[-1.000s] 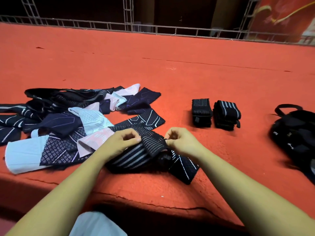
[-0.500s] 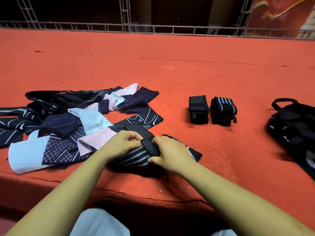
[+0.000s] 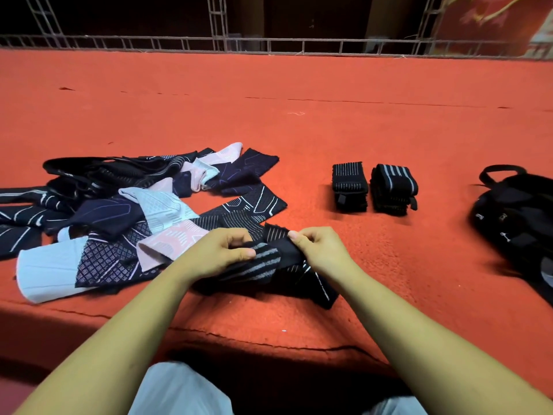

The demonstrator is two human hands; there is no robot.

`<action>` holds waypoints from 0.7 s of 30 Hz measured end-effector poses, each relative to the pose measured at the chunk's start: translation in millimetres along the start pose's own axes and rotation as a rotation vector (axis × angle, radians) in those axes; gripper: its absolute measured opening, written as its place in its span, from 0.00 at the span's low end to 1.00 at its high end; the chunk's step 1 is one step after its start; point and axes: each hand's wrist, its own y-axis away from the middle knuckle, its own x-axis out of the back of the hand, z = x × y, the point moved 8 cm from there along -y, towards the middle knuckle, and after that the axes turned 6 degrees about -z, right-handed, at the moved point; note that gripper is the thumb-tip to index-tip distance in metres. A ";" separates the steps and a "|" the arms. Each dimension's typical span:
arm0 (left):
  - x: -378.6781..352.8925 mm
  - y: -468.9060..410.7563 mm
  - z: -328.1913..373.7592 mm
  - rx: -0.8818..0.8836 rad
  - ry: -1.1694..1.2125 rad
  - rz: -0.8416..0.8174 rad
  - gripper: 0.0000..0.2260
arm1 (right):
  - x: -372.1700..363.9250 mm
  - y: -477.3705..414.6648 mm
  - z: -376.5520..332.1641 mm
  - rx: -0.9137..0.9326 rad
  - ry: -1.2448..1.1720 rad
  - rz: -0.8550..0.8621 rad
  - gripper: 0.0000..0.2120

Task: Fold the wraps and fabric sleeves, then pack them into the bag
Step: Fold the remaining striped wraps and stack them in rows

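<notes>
Striped black wrap [image 3: 264, 261]: lay on the red carpet [image 3: 359, 130] at its near edge, pinched by left hand [image 3: 218, 253] and right hand [image 3: 320, 250], fingers [image 3: 239, 253] curled on it, seemingly mid-fold, destined for the folded wraps [image 3: 349, 187] beside the bag [image 3: 514, 220].

1. Worktop [image 3: 344, 82]: a raised surface covered in red-orange carpet, reaching back to the far railing.
2. Carpet seam [image 3: 359, 100]: a thin dark line running left to right across the far half.
3. Split [image 3: 239, 336]: a ragged dark crack along the near front edge.
4. Loose thread [image 3: 296, 113]: small, white, lying on bare carpet.
5. Metal truss railing [image 3: 269, 43]: latticework along the far edge, with upright truss columns and darkness behind.
6. Red banner [image 3: 493, 22]: gold pattern, top right corner.
</notes>
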 end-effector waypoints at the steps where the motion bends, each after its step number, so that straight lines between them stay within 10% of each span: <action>1: 0.8 -1.0 0.4 0.006 0.001 0.011 0.09 | 0.4 -1.1 2.4 -0.022 -0.019 0.029 0.19; 9: 1.9 2.4 1.4 0.010 -0.017 0.112 0.08 | -10.7 6.4 13.3 -0.279 -0.432 -0.045 0.10; 21: -26.7 -4.8 26.4 -0.030 -0.263 0.038 0.06 | -19.1 6.7 -0.4 -0.073 -0.025 -0.372 0.12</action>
